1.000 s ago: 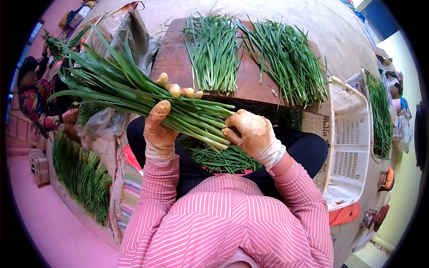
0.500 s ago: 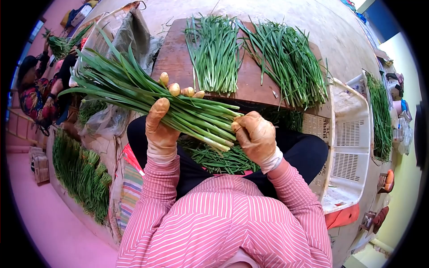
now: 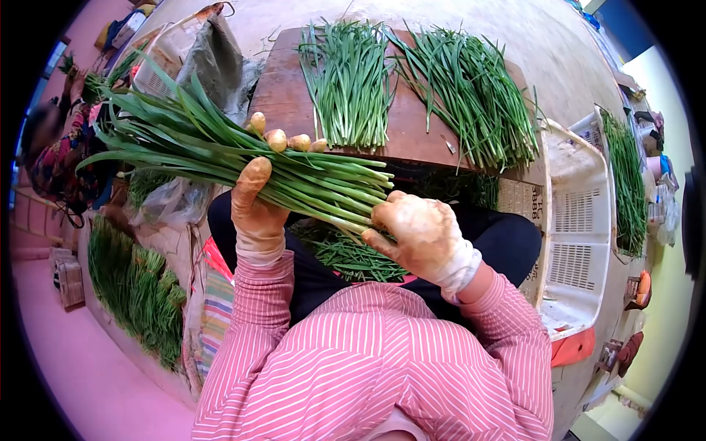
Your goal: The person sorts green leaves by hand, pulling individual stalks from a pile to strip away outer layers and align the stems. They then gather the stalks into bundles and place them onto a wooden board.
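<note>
A thick bunch of long green stalks (image 3: 316, 180) lies across my left hand (image 3: 257, 198), which is gloved and wrapped round it, thumb in front and fingertips showing behind. The leafy tips point left and the pale cut ends point right. At those cut ends is my right hand (image 3: 423, 234), also gloved, its fingers bent and touching the lower stalk ends; what it pinches, if anything, is too small to make out. Two more piles, a lighter one (image 3: 349, 88) and a darker one (image 3: 478, 103), rest on the brown board (image 3: 279, 81) ahead.
Cut greens (image 3: 353, 253) lie low between my legs. A white plastic crate (image 3: 577, 228) stands at right, with greens (image 3: 624, 184) beyond it. More bundles (image 3: 132, 287) are on the left. At the far left a person (image 3: 66, 158) holds greens. A grey cloth (image 3: 213, 62) hangs over another crate.
My right hand has turned and shifted slightly down and right at the stalk ends. The bunch and my left hand have moved slightly left. The person at far left has raised a hand.
</note>
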`<state>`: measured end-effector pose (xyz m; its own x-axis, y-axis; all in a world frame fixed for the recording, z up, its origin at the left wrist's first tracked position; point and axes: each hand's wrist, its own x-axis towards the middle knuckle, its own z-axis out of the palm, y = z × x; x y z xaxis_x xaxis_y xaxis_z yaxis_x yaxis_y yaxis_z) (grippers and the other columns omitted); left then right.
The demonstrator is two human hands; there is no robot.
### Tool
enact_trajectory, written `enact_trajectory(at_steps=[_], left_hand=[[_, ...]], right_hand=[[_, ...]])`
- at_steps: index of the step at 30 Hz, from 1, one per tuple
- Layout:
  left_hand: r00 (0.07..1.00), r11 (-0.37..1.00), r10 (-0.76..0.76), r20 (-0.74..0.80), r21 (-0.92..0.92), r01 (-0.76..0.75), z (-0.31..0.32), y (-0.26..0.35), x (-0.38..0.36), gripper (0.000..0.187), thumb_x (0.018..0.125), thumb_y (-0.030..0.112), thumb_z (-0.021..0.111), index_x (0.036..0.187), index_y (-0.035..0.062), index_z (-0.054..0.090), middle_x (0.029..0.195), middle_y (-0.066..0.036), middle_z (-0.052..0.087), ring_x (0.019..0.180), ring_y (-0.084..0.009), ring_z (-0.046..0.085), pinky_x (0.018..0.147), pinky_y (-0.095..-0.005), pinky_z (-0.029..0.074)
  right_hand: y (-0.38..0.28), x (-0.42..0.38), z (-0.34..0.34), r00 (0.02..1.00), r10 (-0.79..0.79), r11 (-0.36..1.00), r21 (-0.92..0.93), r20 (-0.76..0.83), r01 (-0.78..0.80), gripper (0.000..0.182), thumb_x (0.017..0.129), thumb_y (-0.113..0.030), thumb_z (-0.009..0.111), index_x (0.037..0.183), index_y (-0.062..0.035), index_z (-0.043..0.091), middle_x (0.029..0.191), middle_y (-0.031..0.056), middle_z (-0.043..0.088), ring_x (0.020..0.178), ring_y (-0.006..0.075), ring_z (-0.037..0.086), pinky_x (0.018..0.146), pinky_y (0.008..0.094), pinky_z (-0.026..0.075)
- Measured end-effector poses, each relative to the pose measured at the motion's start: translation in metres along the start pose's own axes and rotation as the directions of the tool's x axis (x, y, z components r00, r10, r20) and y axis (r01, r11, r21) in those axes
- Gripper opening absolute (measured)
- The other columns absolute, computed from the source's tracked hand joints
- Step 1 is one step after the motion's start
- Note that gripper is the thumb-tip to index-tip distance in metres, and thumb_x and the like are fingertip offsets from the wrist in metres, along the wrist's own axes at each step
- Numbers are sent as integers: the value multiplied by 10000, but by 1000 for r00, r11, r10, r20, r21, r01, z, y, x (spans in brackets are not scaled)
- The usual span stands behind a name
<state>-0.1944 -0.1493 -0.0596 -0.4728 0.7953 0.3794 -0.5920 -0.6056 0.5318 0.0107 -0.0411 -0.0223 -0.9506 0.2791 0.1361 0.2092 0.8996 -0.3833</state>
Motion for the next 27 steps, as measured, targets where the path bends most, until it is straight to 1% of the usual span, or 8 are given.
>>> enact_trajectory(at_steps=[3, 9, 12, 14, 22, 24, 25, 27], left_hand=[[1000, 1000, -7, 9, 21, 6, -1, -3, -2, 553, 879, 71, 580, 1403, 124, 412, 1123, -56, 599, 1150, -277, 564, 1084, -578, 347], [999, 1000, -22, 45, 20, 21, -2, -8, -3, 575, 871, 64, 577, 1415, 106, 395, 1132, -64, 593, 1146, -288, 556, 1079, -577, 351], [999, 999, -35, 36, 2, 35, -4, -10, -3, 581, 865, 64, 575, 1416, 101, 393, 1134, -65, 588, 1147, -291, 553, 1077, -581, 353], [999, 999, -39, 29, -10, 39, -5, -11, -3, 585, 861, 66, 575, 1415, 99, 392, 1135, -65, 585, 1146, -292, 552, 1076, -583, 355], [997, 995, -82, 4, -50, 82, -8, -11, -5, 567, 855, 81, 592, 1396, 108, 424, 1122, -59, 593, 1130, -285, 558, 1084, -590, 345], [997, 995, -71, -13, -67, 70, -10, -11, -5, 558, 858, 85, 594, 1391, 114, 433, 1125, -54, 594, 1132, -281, 558, 1090, -593, 335], [998, 995, -58, -31, -83, 55, -11, -10, -5, 549, 861, 88, 597, 1386, 120, 441, 1128, -50, 595, 1134, -277, 557, 1097, -595, 324], [998, 993, -52, -34, -104, 49, -18, -5, -4, 525, 873, 85, 598, 1375, 125, 451, 1132, -51, 611, 1139, -271, 560, 1106, -598, 308]], right_hand=[[6, 5, 10, 993, -91, 995, -30, 72, 93, 261, 823, -345, 673, 816, -93, 605, 763, 74, 585, 741, 260, 632, 622, 392, 498], [-1, 11, 17, 974, -32, 977, -199, 223, 77, 301, 807, -377, 669, 794, -81, 613, 751, 88, 604, 728, 261, 642, 608, 383, 494], [1, 8, 25, 979, -71, 944, -304, 193, 128, 207, 785, -293, 663, 773, -93, 609, 737, 75, 604, 699, 243, 645, 579, 364, 489], [3, 6, 25, 968, -201, 909, -340, 151, 242, 100, 743, -197, 632, 745, -104, 596, 704, 60, 591, 655, 229, 640, 539, 343, 475], [19, 6, 18, 891, -352, 880, -224, 286, 420, 34, 730, -154, 605, 717, -129, 586, 665, 44, 568, 632, 234, 636, 517, 353, 463], [26, 3, 18, 916, -367, 928, -8, 161, 373, 52, 750, -161, 605, 714, -129, 586, 669, 53, 563, 624, 262, 617, 528, 370, 472], [32, 1, 19, 932, -363, 928, 91, -14, 362, 87, 718, -178, 602, 706, -112, 546, 642, 64, 537, 554, 268, 577, 506, 373, 459], [38, -7, 13, 981, -176, 984, -11, -79, 176, 93, 761, -201, 620, 755, -127, 563, 694, 66, 563, 606, 273, 593, 538, 384, 471]])
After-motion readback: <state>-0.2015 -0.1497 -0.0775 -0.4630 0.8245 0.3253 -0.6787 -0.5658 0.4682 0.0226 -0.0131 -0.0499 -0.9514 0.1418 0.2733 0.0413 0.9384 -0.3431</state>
